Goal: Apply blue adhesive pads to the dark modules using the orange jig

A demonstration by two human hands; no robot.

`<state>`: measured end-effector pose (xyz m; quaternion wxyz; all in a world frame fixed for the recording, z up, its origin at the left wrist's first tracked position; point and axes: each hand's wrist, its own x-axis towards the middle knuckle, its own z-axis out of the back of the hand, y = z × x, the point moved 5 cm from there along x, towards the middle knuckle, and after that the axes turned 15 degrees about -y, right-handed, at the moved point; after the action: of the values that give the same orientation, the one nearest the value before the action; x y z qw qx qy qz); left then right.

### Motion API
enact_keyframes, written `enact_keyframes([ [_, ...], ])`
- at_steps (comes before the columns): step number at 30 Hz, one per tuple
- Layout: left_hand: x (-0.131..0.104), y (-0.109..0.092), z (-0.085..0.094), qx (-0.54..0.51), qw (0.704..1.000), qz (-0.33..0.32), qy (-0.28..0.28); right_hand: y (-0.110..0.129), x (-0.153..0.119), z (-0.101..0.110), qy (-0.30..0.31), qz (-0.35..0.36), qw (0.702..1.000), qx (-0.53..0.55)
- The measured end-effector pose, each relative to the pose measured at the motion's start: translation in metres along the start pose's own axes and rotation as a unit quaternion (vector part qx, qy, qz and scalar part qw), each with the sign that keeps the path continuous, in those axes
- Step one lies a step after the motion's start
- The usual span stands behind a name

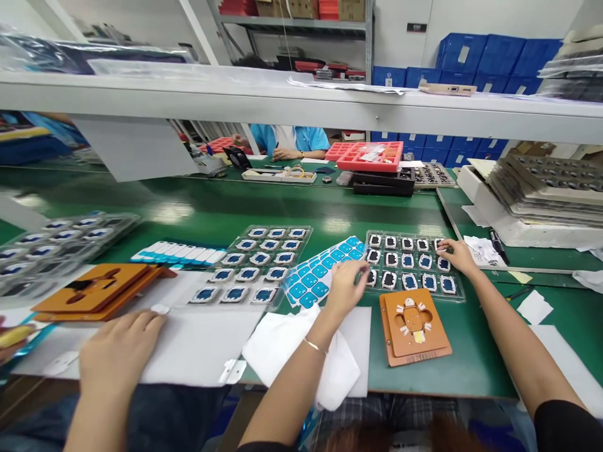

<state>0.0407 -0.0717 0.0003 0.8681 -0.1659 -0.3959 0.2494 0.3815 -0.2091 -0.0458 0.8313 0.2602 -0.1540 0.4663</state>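
My left hand (347, 287), with a thin bracelet at the wrist, hovers over the blue-printed sticker sheets (308, 280) beside the left edge of a clear plastic tray (414, 297). Its fingers are curled together, and whatever they pinch is too small to make out. At the tray's upper right corner, my right hand (458, 257) has thumb and forefinger closed on a small white-framed part (440, 245). Rows of similar parts, dark or blue in the middle, fill the tray. Just below it lies an orange fixture plate (415, 328) with a shaped recess and white tabs.
A white cloth (282, 345) lies below the stickers. To the left are another parts tray (247, 274), a second orange fixture (97, 289) and a co-worker's hand (123, 345). A shelf beam (301, 103) crosses overhead. Stacked trays (551, 188) and a black marker (498, 245) stand right.
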Motion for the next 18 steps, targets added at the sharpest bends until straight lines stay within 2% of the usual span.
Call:
enact_keyframes([
  [3,-0.017,-0.037,-0.001,-0.090,0.987,-0.126,0.031,0.001,-0.002,0.001,0.002,0.021,1.000,0.013],
  [7,-0.038,-0.073,0.001,-0.214,0.932,-0.289,0.053,0.004,-0.008,0.005,-0.003,0.025,1.000,0.017],
  [12,-0.046,-0.078,-0.004,-0.231,0.914,-0.311,0.120,0.008,-0.008,0.007,-0.010,0.002,0.998,0.059],
  [18,-0.046,-0.075,-0.005,-0.212,0.913,-0.335,0.096,0.013,0.002,0.009,-0.040,-0.068,0.985,0.155],
])
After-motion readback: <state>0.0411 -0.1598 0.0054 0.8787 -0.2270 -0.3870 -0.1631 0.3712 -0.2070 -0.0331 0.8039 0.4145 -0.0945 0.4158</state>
